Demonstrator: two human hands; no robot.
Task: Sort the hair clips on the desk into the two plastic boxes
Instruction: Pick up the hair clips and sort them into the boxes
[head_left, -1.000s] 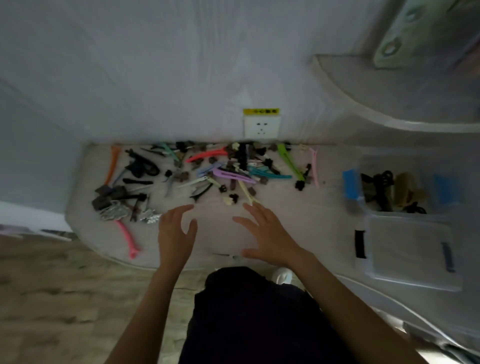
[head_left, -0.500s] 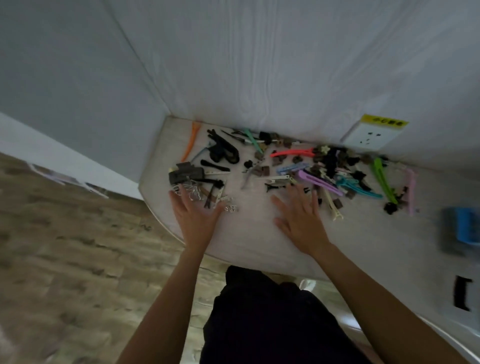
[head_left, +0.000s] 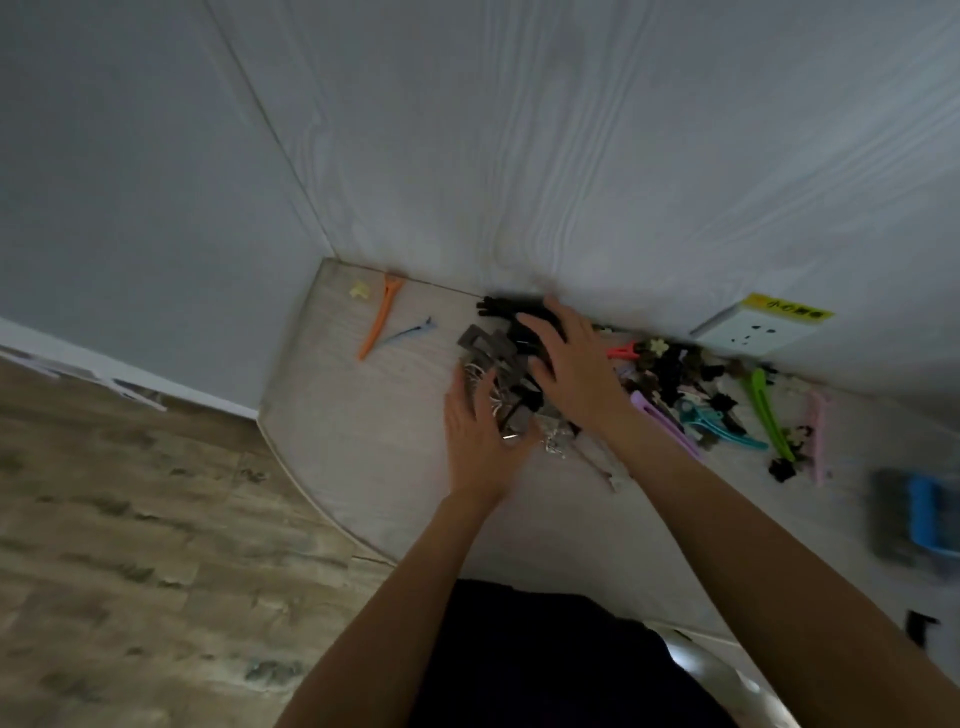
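Observation:
Many hair clips lie along the back of the pale desk (head_left: 358, 431). My left hand (head_left: 478, 447) and my right hand (head_left: 574, 366) lie on either side of a heap of grey, black and silver clips (head_left: 496, 353), fingers spread and touching it. The right hand covers the black clips by the wall. An orange clip (head_left: 381, 323), a blue-grey clip (head_left: 409, 332) and a small cream claw clip (head_left: 359, 291) lie apart at the left. Purple (head_left: 664, 422), teal (head_left: 724, 430), green (head_left: 768, 413) and pink (head_left: 820, 439) clips lie to the right. One plastic box with a blue latch (head_left: 922, 514) shows blurred at the right edge.
A white wall socket with a yellow label (head_left: 750, 332) sits on the wall behind the clips. The desk's rounded front edge drops to a wooden floor (head_left: 130, 571) at the left. My dark-clothed lap fills the bottom middle.
The view has swung left. Both hands moved forward onto the dark and silver clips, which are now bunched between them; the right hand crossed left to the wall.

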